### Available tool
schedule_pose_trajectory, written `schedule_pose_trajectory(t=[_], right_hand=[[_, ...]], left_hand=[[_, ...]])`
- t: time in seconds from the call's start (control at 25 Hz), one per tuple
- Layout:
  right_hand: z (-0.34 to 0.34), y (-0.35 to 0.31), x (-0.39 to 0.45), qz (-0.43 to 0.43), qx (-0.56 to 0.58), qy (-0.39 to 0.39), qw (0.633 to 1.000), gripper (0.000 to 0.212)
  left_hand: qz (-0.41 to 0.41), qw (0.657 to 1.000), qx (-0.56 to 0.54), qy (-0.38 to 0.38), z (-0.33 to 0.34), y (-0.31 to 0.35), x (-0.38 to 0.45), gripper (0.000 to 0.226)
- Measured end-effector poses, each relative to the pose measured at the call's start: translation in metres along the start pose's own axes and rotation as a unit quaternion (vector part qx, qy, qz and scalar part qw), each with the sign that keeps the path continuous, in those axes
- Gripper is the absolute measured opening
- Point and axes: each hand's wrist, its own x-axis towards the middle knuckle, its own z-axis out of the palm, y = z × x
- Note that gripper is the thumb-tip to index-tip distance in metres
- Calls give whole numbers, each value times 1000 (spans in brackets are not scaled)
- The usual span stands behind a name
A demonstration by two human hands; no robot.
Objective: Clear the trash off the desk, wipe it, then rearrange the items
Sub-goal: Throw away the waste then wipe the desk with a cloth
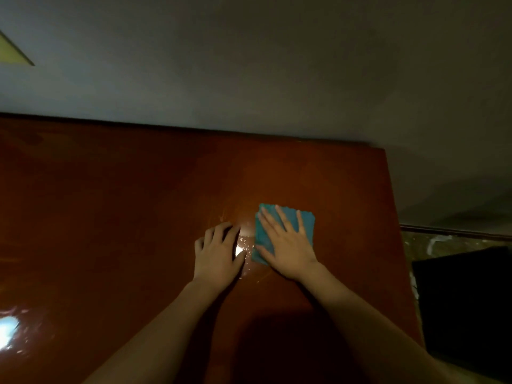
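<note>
A folded teal cloth [306,221] lies flat on the glossy red-brown desk [124,206], right of centre. My right hand [285,242] presses down on the cloth with fingers spread, covering most of it. My left hand [216,252] rests palm-down on the bare desk just left of the cloth, fingers slightly curled, holding nothing. Small wet specks glint on the desk surface between the two hands.
The desk's far edge meets a grey wall [277,65]. Its right edge runs down near a dark object [465,309] standing on the floor. A bright light reflection [8,331] shows at the desk's near left. A yellowish corner [11,52] shows on the wall at the upper left.
</note>
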Motion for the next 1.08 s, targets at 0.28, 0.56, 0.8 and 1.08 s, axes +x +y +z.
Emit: schedule_pose_trajectory(t=[0.28,0.56,0.8,1.08], right_hand=[[-1,69,-40,21,-18,-29,999,71],[-34,70,106,222,65,12,973,70],[-22,65,53,2,15,-25,1000,74],[-39,135,93,272,57,19,960,72]], left_hand=[[49,999,-10,-7,-3,23,42,57],[78,997,-16,-10,-10,13,74,59],[62,997,-32,12,-16,7,94,60],[57,997,-47,-1,-21,1,111,60]])
